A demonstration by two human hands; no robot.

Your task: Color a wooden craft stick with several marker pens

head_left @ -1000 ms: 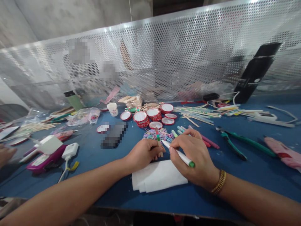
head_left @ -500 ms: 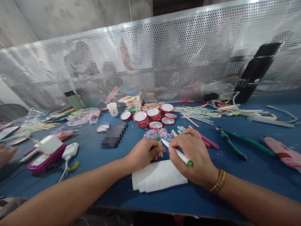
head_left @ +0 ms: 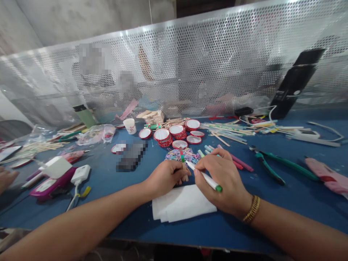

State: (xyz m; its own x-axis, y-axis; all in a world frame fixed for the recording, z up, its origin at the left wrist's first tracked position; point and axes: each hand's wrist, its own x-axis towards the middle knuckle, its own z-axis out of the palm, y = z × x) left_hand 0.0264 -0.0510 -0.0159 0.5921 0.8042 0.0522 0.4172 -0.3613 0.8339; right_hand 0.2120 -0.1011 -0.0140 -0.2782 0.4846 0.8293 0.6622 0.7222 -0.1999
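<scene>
My left hand (head_left: 169,174) pinches a flat wooden stick (head_left: 182,154) that stands upright, its upper part coloured in red and green bands. Held like a pen in my right hand (head_left: 220,175) is a white marker (head_left: 208,179) with a green end. The marker's tip is at the stick's edge near my left fingertips; whether it touches I cannot tell. Below both hands lies a folded white cloth or tissue (head_left: 182,206). Just behind them is a heap of small pastel-coloured loops (head_left: 170,155). More markers (head_left: 241,159) lie beyond my right hand.
Red-rimmed round tins (head_left: 163,136) stand stacked at the back centre, near a paper cup (head_left: 129,126). Green-handled pliers (head_left: 272,168) and a pink glue gun (head_left: 326,174) lie right. A phone (head_left: 132,156) and white charger (head_left: 57,166) sit left. Another person's hand (head_left: 7,178) shows far left.
Hardly anything differs. The view has shifted very slightly, and the marker in my right hand sits almost the same against the stick.
</scene>
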